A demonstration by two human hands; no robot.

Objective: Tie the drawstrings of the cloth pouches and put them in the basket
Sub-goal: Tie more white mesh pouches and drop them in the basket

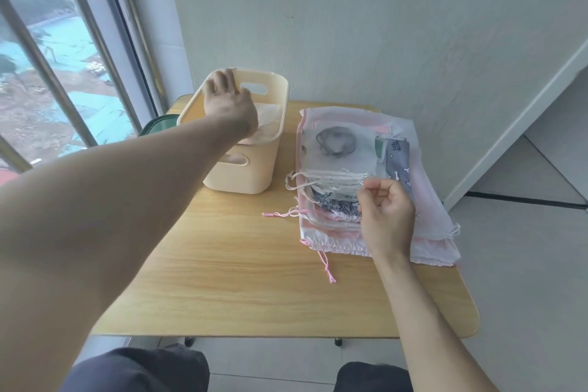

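Nearest us, our right hand (386, 216) hovers loosely curled, holding nothing, over the pouch stack (350, 169) on the table (254, 280), while farther left our left hand (230, 102), fingers spread, reaches over a pouch (270, 116) in the basket (245, 165); next we judge a drawstring (324, 176) needs pinching.

A pale wooden table (241, 280) with visible grain and a smooth, slightly satin finish carries, at far left, a cream basket (245, 175) of smooth matt plastic with a thin white cloth pouch (270, 114) inside. On the right lies a stack of pouches (350, 169) in thin, soft, partly see-through cloth, white, pink and printed, with twisted white and pink cord drawstrings (318, 177). The far wall (381, 25) looks matt with a fine texture, and the window frame (41, 64) at left looks like smooth grey metal.
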